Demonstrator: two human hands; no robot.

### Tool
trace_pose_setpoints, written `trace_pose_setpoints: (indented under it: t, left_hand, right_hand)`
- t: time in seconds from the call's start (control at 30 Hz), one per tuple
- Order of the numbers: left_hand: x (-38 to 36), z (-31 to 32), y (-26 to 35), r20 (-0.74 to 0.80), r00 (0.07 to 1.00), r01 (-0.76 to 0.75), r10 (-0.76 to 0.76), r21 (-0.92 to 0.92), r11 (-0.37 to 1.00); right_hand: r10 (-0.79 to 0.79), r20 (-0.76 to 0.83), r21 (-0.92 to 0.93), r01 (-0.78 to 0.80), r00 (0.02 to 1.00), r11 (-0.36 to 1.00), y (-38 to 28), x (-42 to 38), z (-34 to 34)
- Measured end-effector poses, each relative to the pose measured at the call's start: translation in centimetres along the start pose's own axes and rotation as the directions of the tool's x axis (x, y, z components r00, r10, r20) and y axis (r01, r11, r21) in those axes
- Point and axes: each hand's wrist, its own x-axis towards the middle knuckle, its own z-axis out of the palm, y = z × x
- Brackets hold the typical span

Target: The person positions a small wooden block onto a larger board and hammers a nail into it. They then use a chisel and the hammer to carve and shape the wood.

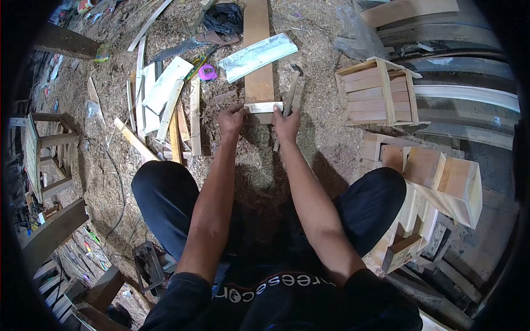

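Left arm (213, 204) and right arm (316, 209) reach forward, left hand (231, 119) and right hand (286, 122) curled inward.

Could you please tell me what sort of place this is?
It is probably a small woodworking shop: wood shavings are spread over the ground, a slatted wooden box stands on the right, and a hammer-like tool is in view.

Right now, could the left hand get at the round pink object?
Probably yes, once freed: the left hand is holding one end of the small wooden block, but the round pink object lies nearby, ahead and leftward, with nothing seen covering it.
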Motion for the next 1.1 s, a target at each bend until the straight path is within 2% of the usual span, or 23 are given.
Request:
trace_pose_setpoints:
  t: [0.07, 0.13, 0.2, 0.23, 0.3, 0.43, 0.5, 0.53, 0.6, 0.63, 0.7, 0.8, 0.9, 1.0, 1.1]
  left_hand:
    - [0.3, 0.1, -0.4, 0.009, 1.0, -0.01, 0.01, -0.009, 1.0]
    - [0.2, 0.2, -0.4, 0.022, 1.0, -0.019, 0.02, -0.017, 1.0]
    - [-0.1, -0.1, -0.1, 0.049, 0.997, 0.067, -0.065, -0.04, 0.997]
    - [-0.2, -0.1, -0.1, 0.048, 0.997, 0.064, -0.062, -0.041, 0.997]
    - [-0.2, -0.2, -0.3, 0.058, 0.998, -0.036, 0.037, -0.021, 0.999]
    - [0.3, 0.2, -1.6, 0.066, 0.993, -0.1, 0.102, -0.031, 0.995]
    - [0.6, 0.4, -2.5, 0.0, 0.97, -0.242, 0.242, 0.035, 0.97]
    - [0.5, 0.4, -2.6, 0.002, 0.97, -0.242, 0.242, 0.035, 0.97]
    - [-0.2, 0.2, -2.8, -0.058, 0.869, -0.491, 0.492, 0.029, 0.87]
    - [-0.8, 0.2, -2.2, -0.054, 0.871, -0.488, 0.489, 0.029, 0.872]
    - [-1.3, 0.1, -1.2, 0.014, 0.764, -0.643, 0.645, 0.094, 0.76]
    - [-1.6, 0.4, -0.4, 0.086, 0.795, -0.606, 0.601, 0.18, 0.775]
    - [-1.9, 0.8, -0.5, 0.056, 0.836, -0.548, 0.546, 0.109, 0.829]
    - [-1.8, 1.0, -0.9, 0.01, 0.793, -0.607, 0.61, 0.102, 0.788]
    - [-2.4, 0.9, -0.4, 0.014, 0.818, -0.569, 0.575, 0.173, 0.804]
  right_hand:
    - [0.035, 0.02, 0.018, -0.035, 0.999, 0.999, -0.4, 0.3, -0.3]
    - [0.253, 0.201, 0.159, -0.287, 0.946, 0.945, -2.4, 0.0, -1.7]
    - [0.221, 0.179, 0.198, -0.255, 0.959, 0.946, -2.5, -0.2, -1.5]
    - [0.188, 0.156, 0.236, -0.221, 0.97, 0.946, -2.3, -0.3, -1.3]
    - [0.181, 0.156, 0.243, -0.216, 0.971, 0.946, -2.1, -0.4, -1.0]
    - [0.171, 0.112, 0.2, -0.191, 0.979, 0.961, -1.5, -0.6, -0.8]
    - [0.155, 0.078, 0.135, -0.165, 0.985, 0.977, 0.8, 0.0, 0.5]
    - [0.138, 0.044, 0.065, -0.141, 0.989, 0.988, 1.0, 0.2, 0.6]
    - [0.159, 0.051, 0.038, -0.161, 0.986, 0.986, -0.6, 0.0, -0.3]
    - [0.178, 0.062, 0.013, -0.179, 0.982, 0.984, -1.2, -0.2, -0.6]
    - [0.232, 0.077, 0.041, -0.236, 0.97, 0.971, -1.8, -0.3, -0.8]
    - [0.14, 0.069, 0.027, -0.142, 0.988, 0.99, -1.6, -0.1, -0.9]
    - [0.119, 0.056, 0.009, -0.119, 0.991, 0.993, -1.7, -0.1, -0.9]
    - [0.1, 0.087, 0.007, -0.101, 0.991, 0.995, -1.3, -0.1, -0.9]
    - [0.073, 0.094, 0.012, -0.075, 0.993, 0.997, -0.8, -0.1, -0.8]
